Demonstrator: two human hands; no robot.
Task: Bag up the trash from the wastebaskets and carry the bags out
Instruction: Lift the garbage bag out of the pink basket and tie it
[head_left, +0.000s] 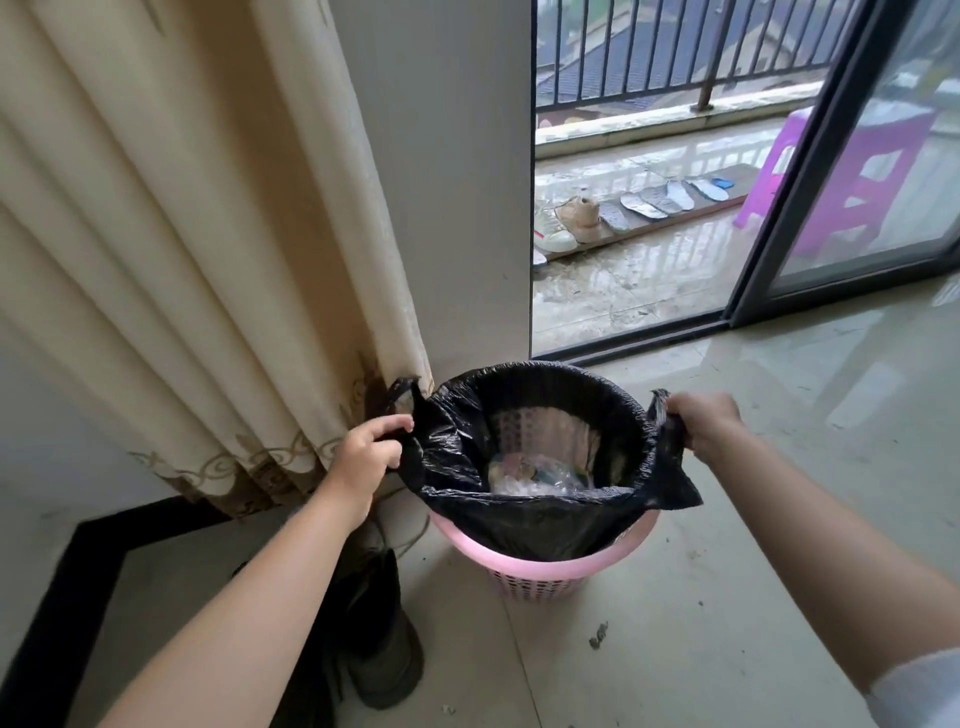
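The task looks to be at an early stage for this bin. A pink wastebasket (540, 564) stands on the tiled floor (727, 597), just beside the hem of a cream curtain (208, 260) and near an open sliding door (810, 171) that leads to a wet balcony. A black trash bag (524, 519) lines the basket, its rim folded over the top edge all the way round, so it is not yet lifted out. The left hand (363, 449) is closed on the bag's handle flap at the left side of the rim, and the right hand (701, 418) is clamped on the matching flap at the right side; both flaps are pulled up and outward, clear of the basket's rim. Inside, some trash (540, 475) lies at the bottom, seemingly clear plastic wrapping and paper, though what exactly it is cannot be told; the bag is far from full. Judging from this, the step in hand is gathering the two handles so the bag can be freed from the rim. What is left appears to be most of the job: drawing the flaps together, tying or bunching the mouth shut, lifting the bag out of the basket and carrying it away. Whether other wastebaskets are already emptied cannot be told from this view; no other one shows. A dark boot (382, 654) stands on the floor close to the basket's left.
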